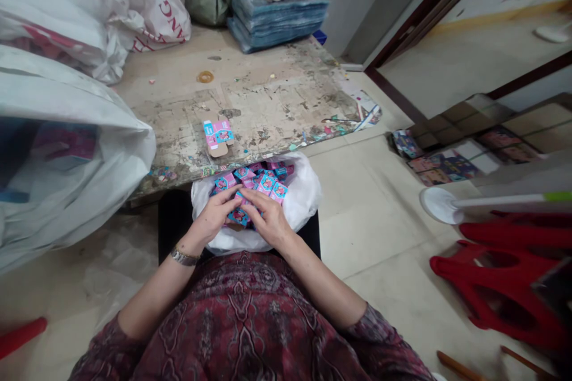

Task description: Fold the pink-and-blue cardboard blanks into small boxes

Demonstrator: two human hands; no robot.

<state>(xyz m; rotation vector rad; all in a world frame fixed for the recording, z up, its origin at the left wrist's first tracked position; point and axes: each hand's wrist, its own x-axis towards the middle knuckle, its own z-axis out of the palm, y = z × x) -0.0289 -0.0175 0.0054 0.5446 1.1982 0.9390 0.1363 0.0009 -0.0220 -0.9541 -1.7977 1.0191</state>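
Between my two hands is a small pink and blue cardboard box [239, 216], with a brown flap showing at its lower end. My left hand [215, 214] grips it from the left, fingers pointing in toward the top. From the right, my right hand [269, 218] closes on the same box, its fingertips near those of my left hand. Beneath both hands, a white plastic bag [304, 190] on my lap holds several similar small boxes [277, 191]. Another box [218, 134] lies on the worktable with a brown flap open.
The worn worktable [277, 101] has its edge just beyond the bag. Large white bags [67, 190] crowd the left. A stack of blue packs [277, 18] and a rubber band [205, 77] are on the table. Red stools [500, 286] and bundled cartons [451, 164] stand right.
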